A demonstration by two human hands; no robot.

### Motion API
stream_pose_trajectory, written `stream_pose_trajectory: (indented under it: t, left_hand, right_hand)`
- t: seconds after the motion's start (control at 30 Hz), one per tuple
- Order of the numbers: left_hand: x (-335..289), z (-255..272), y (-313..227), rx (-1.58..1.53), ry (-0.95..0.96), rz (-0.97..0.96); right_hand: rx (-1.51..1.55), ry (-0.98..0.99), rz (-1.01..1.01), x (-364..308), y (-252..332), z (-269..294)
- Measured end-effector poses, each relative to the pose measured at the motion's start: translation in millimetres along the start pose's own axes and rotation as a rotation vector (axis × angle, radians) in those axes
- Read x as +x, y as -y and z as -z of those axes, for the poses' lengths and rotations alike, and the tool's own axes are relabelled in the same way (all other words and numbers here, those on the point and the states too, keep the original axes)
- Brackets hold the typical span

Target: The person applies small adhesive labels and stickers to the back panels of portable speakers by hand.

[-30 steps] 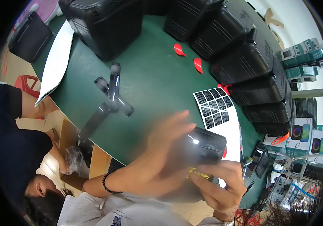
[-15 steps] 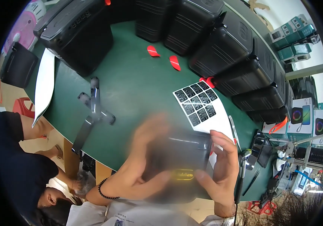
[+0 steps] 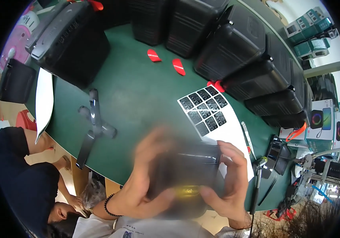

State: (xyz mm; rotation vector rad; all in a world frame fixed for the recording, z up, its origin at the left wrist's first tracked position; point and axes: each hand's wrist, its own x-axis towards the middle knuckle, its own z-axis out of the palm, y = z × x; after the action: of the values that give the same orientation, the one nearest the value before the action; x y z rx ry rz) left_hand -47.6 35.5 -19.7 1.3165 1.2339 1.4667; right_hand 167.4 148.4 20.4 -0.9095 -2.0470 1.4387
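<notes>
Black, smooth-sided casing: a boxy speaker-like unit (image 3: 185,178) sits between both hands just above the near edge of the green table (image 3: 138,91), blurred, so surface detail is uncertain. Left hand (image 3: 146,174) wraps its left side, fingers curled over the top; a dark bead bracelet (image 3: 107,205) circles that wrist. Right hand (image 3: 231,178) clamps the right side, thumb underneath near a yellowish mark. Just beyond, a white sheet (image 3: 217,123) carries a grid of black rectangular stickers. Left of it lies a grey cross-shaped stand (image 3: 94,123). Farther out, two red curved tabs (image 3: 166,61) lie on the matte cloth. Ribbed black cases (image 3: 233,43) line the far rim.
</notes>
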Motion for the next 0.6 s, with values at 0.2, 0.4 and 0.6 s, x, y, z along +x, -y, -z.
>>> stream_pose_trajectory:
  t: [0.2, 0.4, 0.6]
  left_hand:
    - [7.5, -9.7, -1.8, 0.008, -0.027, 0.106]
    - [9.4, -5.1, -16.6, 0.09, 0.006, 0.094]
    - [1.6, -8.6, -10.5, 0.119, -0.014, 0.152]
  right_hand:
    - [-0.021, 0.015, -0.124, 2.0, -0.4, -4.5]
    - [-0.005, 0.031, -0.06, 2.3, 2.8, -6.2]
    - [-0.126, -0.049, -0.035, -7.0, -4.5, -17.1]
